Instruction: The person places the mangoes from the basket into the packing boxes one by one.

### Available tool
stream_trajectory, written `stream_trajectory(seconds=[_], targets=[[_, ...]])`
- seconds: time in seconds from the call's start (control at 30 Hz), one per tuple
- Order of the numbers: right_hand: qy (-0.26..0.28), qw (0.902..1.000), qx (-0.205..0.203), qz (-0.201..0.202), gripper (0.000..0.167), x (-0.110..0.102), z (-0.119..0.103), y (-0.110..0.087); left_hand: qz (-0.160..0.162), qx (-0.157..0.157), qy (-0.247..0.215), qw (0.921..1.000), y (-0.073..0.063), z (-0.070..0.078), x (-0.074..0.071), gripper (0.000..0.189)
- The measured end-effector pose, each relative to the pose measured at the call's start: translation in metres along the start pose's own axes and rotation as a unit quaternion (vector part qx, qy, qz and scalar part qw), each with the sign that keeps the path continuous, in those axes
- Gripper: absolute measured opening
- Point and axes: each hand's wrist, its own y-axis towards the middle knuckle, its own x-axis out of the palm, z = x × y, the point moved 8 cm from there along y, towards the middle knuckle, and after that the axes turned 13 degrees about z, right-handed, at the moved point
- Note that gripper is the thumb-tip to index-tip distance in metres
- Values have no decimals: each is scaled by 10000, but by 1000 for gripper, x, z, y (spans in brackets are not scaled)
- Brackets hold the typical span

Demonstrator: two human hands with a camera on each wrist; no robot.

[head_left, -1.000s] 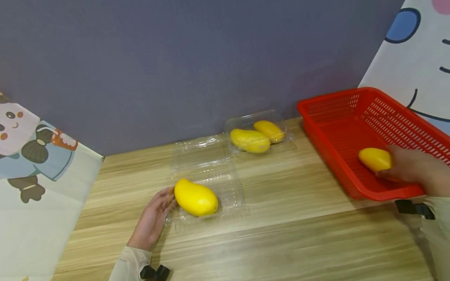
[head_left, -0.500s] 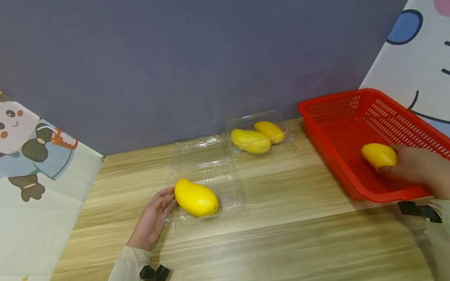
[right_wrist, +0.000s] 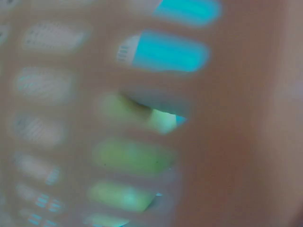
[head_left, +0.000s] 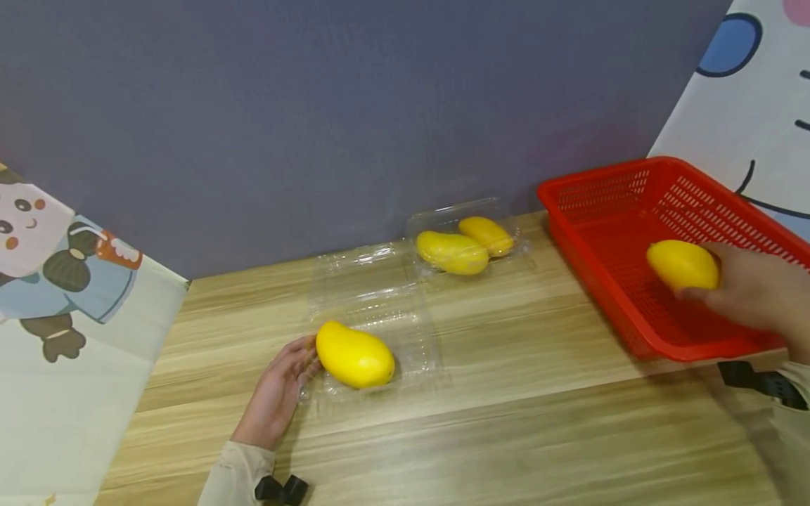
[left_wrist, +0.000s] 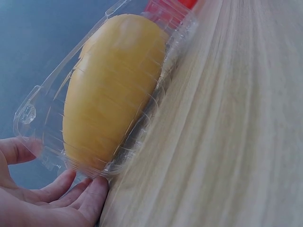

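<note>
My left hand (head_left: 275,397) holds the left edge of a clear plastic clamshell box (head_left: 418,351) that lies open. The left wrist view shows its thumb at the rim and its fingertips (left_wrist: 97,187) against the end wall. One yellow mango (head_left: 354,355) sits inside the box's near half. Over the red basket (head_left: 607,302) at the right, my right hand (head_left: 753,284) grips another mango (head_left: 683,265), whose right end is hidden by the hand. The right wrist view is blurred, mostly basket slots.
Behind, near the grey wall (head_left: 316,140), a closed clear clamshell box (head_left: 452,211) contains two mangoes (head_left: 452,253). Wooden table (head_left: 506,422) surface lies in front and between box and basket. Printed panels flank the table on both sides.
The right hand has lifted its mango up from the basket's floor and shifted slightly right. The left hand and the open box have stayed in place.
</note>
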Motion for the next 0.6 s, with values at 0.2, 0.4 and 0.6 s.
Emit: stream_trajectory(seconds=[0.2, 0.4, 0.6], targets=[[153, 9988, -85, 465, 96, -18, -21, -9, -4, -37, -31, 10000, -1, 0, 1, 43], [362, 9981, -221, 444, 97, -30, -50, -19, 22, -29, -82, 10000, -2, 2, 1, 42], [482, 9970, -391, 463, 96, -33, -71, -25, 24, 7, -109, 9999, -1, 2, 1, 39]])
